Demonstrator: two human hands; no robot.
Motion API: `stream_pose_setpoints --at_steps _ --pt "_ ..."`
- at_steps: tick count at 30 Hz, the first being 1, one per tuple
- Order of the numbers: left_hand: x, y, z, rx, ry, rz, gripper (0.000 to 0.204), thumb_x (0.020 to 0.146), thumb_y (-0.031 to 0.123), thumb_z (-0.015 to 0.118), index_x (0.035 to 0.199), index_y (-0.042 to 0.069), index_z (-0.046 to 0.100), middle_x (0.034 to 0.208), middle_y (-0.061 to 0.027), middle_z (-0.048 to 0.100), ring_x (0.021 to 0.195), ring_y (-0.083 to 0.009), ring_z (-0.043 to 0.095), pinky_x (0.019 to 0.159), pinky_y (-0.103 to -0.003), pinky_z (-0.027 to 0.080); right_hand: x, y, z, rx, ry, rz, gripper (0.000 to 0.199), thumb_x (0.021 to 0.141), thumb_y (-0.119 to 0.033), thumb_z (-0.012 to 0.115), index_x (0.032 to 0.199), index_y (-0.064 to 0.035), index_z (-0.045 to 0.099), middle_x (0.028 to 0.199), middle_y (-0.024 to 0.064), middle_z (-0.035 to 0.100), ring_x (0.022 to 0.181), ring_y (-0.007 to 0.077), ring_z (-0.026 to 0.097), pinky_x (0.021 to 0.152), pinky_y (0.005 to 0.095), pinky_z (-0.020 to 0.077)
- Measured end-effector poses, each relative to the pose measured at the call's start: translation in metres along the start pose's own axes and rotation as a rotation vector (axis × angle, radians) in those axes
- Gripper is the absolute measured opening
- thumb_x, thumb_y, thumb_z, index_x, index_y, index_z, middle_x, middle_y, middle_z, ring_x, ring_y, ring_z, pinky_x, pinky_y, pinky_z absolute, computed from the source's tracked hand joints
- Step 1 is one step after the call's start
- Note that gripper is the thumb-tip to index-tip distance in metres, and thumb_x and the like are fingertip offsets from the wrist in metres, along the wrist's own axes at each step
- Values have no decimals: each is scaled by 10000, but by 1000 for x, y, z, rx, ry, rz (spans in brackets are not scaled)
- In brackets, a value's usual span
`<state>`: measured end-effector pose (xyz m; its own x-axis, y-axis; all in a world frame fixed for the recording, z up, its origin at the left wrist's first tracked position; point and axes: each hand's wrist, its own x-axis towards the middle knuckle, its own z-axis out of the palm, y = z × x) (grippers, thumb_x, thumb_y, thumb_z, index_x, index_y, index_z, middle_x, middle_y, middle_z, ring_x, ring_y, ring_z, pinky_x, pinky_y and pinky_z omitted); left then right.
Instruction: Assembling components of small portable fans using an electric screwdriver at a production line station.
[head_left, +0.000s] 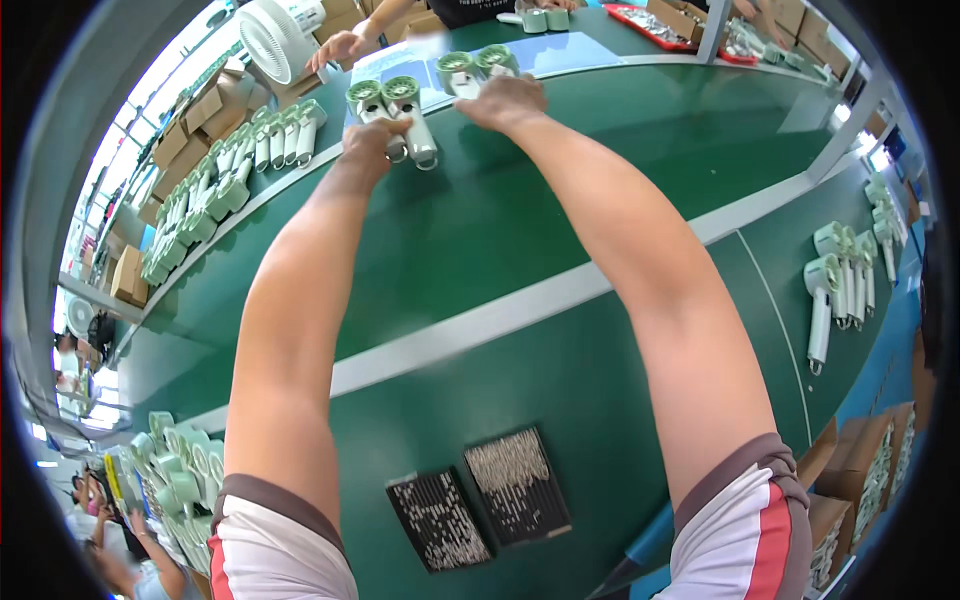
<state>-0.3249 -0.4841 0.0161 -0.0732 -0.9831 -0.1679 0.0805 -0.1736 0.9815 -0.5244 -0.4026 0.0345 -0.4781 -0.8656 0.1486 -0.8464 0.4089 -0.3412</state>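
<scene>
Both my arms reach across the green work table to its far side. My left hand [372,142] is closed round the handle end of a pair of handheld fans [403,98], which have pale green round heads and white handles with a wire loop at the end. To the right of it, my right hand [505,100] is closed over the handles of another pair of handheld fans [457,72]; its fingers partly hide those handles. The two pairs lie side by side near the far edge, heads pointing away from me.
Two black trays [517,485] of small metal pieces lie close to me. More fans stand in rows at the left [285,135] and right [821,310]. A pale rail [460,340] crosses the table. A co-worker's hand [338,48] is opposite, near a white fan [272,40].
</scene>
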Motion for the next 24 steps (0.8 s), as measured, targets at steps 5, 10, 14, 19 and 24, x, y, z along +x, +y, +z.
stream_pose_setpoints --at_steps 5,10,14,19,24 --pt "52 7 -17 20 74 -4 506 721 -65 883 1140 -134 607 1079 -199 686 866 -319 722 731 -479 620 32 -49 28 106 -84 22 779 808 -676 685 1336 -103 682 1450 153 572 1370 351 478 1115 445 426" --pt "86 -1 -14 -42 67 -3 588 708 -114 870 1194 -152 541 1097 -214 674 889 -332 722 729 -488 624 62 -66 59 137 -46 13 706 813 -628 705 1299 -116 710 1441 180 551 1354 359 468 1095 443 429" --pt "117 -13 -5 17 187 61 696 657 -57 928 1221 -156 534 1113 -213 672 887 -323 717 741 -452 619 74 -58 67 162 -15 17 680 825 -621 703 1289 -124 723 1456 172 559 1348 364 482 1092 436 426" --pt "164 -19 -40 389 271 79 892 581 299 1012 1234 -149 600 1190 -165 679 962 -250 695 879 -365 562 79 -64 69 65 -110 -74 722 831 -683 688 1334 -165 705 1514 135 544 1418 366 450 1127 447 396" --pt "147 -36 -8 243 103 -46 634 773 355 913 1268 46 664 1186 -96 717 1032 -224 708 788 -367 559 78 -24 75 153 11 -20 730 844 -632 696 1379 -137 664 1538 159 518 1429 389 434 1121 511 394"
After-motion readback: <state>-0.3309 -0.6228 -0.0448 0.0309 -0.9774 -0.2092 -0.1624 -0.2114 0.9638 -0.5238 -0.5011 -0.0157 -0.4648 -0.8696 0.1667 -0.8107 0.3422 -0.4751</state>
